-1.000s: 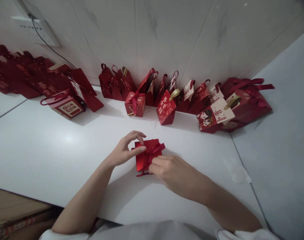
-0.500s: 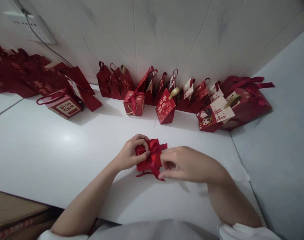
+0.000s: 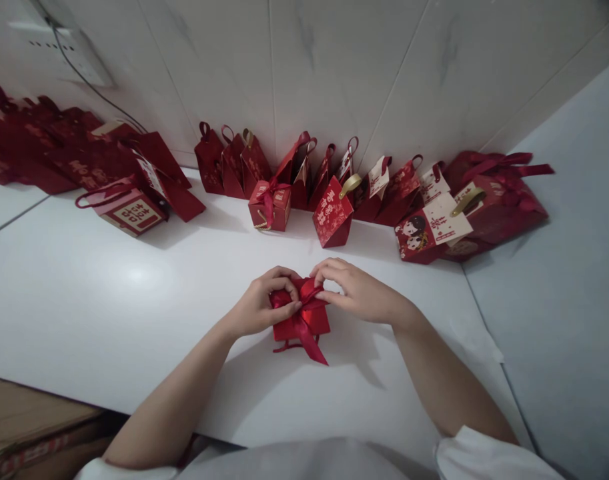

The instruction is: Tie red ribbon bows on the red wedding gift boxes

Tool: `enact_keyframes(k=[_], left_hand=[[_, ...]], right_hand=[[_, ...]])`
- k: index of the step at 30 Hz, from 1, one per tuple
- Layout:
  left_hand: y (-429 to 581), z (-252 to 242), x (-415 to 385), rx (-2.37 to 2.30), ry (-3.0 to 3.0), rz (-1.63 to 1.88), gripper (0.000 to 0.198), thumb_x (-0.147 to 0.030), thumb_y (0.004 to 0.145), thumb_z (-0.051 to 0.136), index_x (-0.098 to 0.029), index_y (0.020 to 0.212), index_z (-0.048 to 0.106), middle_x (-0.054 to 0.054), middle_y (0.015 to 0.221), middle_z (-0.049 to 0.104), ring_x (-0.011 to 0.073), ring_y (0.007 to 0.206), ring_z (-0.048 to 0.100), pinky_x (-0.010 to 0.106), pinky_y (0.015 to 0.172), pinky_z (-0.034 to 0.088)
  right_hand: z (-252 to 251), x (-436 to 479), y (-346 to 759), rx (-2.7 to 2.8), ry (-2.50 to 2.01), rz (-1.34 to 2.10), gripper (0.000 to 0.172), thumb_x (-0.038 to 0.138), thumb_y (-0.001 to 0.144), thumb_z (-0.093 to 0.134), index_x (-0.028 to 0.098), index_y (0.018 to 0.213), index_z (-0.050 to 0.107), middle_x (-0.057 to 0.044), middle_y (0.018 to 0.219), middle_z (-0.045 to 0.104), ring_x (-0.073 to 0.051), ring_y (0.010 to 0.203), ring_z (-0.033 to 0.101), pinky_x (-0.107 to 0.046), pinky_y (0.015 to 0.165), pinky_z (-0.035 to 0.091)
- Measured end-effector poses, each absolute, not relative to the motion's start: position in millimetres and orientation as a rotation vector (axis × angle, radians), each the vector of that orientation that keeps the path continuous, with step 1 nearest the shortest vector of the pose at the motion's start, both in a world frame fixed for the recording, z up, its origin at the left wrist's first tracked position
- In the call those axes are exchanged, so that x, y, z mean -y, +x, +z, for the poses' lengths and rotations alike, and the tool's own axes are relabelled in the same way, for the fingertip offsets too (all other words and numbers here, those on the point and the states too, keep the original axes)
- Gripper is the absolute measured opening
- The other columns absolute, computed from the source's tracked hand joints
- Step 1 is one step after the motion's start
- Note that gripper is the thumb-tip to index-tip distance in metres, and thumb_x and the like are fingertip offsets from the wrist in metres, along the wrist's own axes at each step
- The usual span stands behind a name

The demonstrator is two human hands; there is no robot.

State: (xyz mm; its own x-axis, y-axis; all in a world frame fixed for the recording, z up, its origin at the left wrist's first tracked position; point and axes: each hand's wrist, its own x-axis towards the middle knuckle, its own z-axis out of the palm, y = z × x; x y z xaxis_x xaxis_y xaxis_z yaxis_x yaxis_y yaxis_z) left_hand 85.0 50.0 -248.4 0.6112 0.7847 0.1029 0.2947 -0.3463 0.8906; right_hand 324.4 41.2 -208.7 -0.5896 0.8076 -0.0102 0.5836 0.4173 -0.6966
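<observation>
A small red gift box [image 3: 320, 323] rests on the white table [image 3: 184, 293] in front of me. Dark red ribbon [image 3: 310, 341] is gathered in a bow on its top, and one tail hangs down over the near side. My left hand [image 3: 270, 300] pinches the ribbon at the left of the bow. From the right, my right hand [image 3: 357, 290] pinches the ribbon at the bow's right side between thumb and fingers. A thin red cord handle lies at the box's near edge. The knot is partly covered by my fingers.
Several red gift boxes line the wall, among them a ribboned box [image 3: 270, 205] and a box with a gold loop [image 3: 334, 215]. A large gift bag [image 3: 514, 213] stands at right. More boxes crowd the left. A cardboard box [image 3: 29, 427] sits below the table edge.
My right hand has moved up and away from the box's lower right to the bow's right side and now pinches the ribbon there. My left hand keeps its place.
</observation>
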Motion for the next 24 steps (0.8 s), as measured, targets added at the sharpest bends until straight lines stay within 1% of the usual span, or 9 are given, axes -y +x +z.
enact_keyframes(k=[3,8,11,14,18,21,24], left_hand=[[84,-247,-49,-0.868,1.941,0.675,0.011,-0.029,0.088,0.064,-0.019,0.086,0.068,0.007,0.117,0.057,0.018,0.106,0.059,0.03,0.093,0.047],[78,-243,-51,-0.901,1.96,0.662,0.014,-0.031,0.092,0.058,-0.022,0.092,0.07,0.006,0.121,0.057,0.0174,0.106,0.059,0.029,0.089,0.047],[70,-240,-57,-0.955,1.997,0.713,0.013,-0.031,0.092,0.059,-0.023,0.094,0.068,0.006,0.122,0.058,0.0183,0.111,0.057,0.032,0.096,0.044],[59,-237,-64,-1.025,1.994,0.738,0.013,-0.034,0.09,0.062,-0.022,0.09,0.065,0.006,0.124,0.058,0.021,0.119,0.054,0.038,0.106,0.038],[50,-236,-69,-1.073,1.94,0.652,0.019,-0.041,0.088,0.064,-0.022,0.087,0.063,0.006,0.128,0.056,0.0238,0.123,0.051,0.043,0.109,0.036],[52,-237,-68,-1.074,1.939,0.628,0.022,-0.043,0.085,0.067,-0.022,0.085,0.062,0.006,0.125,0.057,0.024,0.121,0.052,0.043,0.108,0.037],[56,-240,-66,-1.061,1.914,0.63,0.024,-0.043,0.086,0.065,-0.02,0.08,0.06,0.006,0.123,0.058,0.023,0.117,0.054,0.041,0.106,0.038]], right_hand=[[-208,-41,326,2.315,-1.201,0.97,0.006,0.024,0.093,0.055,0.021,0.089,0.057,-0.006,0.113,0.062,-0.021,0.107,0.057,-0.037,0.096,0.042],[-207,-40,325,2.183,-1.313,1.071,0.008,0.025,0.094,0.052,0.021,0.092,0.059,-0.003,0.104,0.063,-0.018,0.097,0.06,-0.033,0.088,0.044],[-205,-40,328,2.126,-1.41,1.109,0.012,0.028,0.094,0.051,0.022,0.091,0.06,-0.001,0.096,0.065,-0.017,0.091,0.061,-0.031,0.081,0.044],[-202,-40,333,2.117,-1.472,1.104,0.016,0.031,0.095,0.048,0.023,0.088,0.06,0.001,0.093,0.066,-0.017,0.087,0.06,-0.03,0.076,0.043],[-199,-40,337,2.139,-1.464,1.071,0.021,0.034,0.097,0.046,0.024,0.089,0.062,0.001,0.093,0.066,-0.017,0.087,0.059,-0.03,0.076,0.042],[-197,-39,336,2.179,-1.43,1.04,0.023,0.039,0.097,0.047,0.023,0.09,0.062,0.0,0.096,0.066,-0.017,0.089,0.059,-0.03,0.078,0.041],[-197,-38,333,2.299,-1.383,0.977,0.029,0.048,0.095,0.05,0.022,0.09,0.062,-0.002,0.097,0.064,-0.019,0.09,0.058,-0.032,0.081,0.041]])
